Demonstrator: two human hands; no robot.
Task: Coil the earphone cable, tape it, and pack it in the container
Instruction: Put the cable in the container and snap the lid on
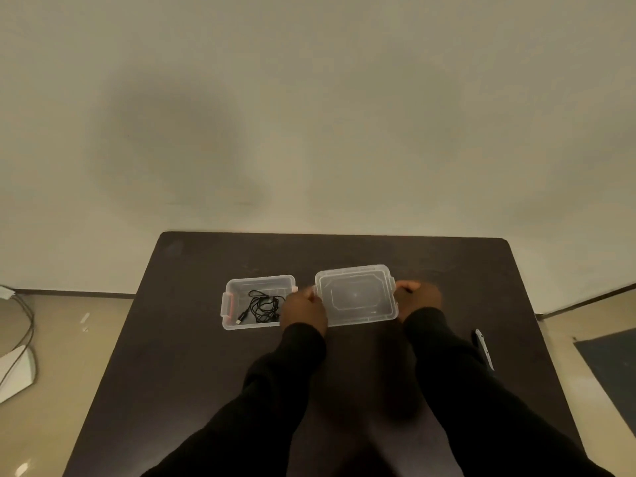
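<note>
On dark table, clear rectangular lid (both hands gripping), tangled cable.

A dark brown rectangular bench fills the lower middle, its far edge against a plain cream wall. Near its right edge lies a slim black-and-white pen-like object, too blurred to identify. On the beige floor at left, dark cables loop over a white flat object. A dark mat lies at far right.
</note>
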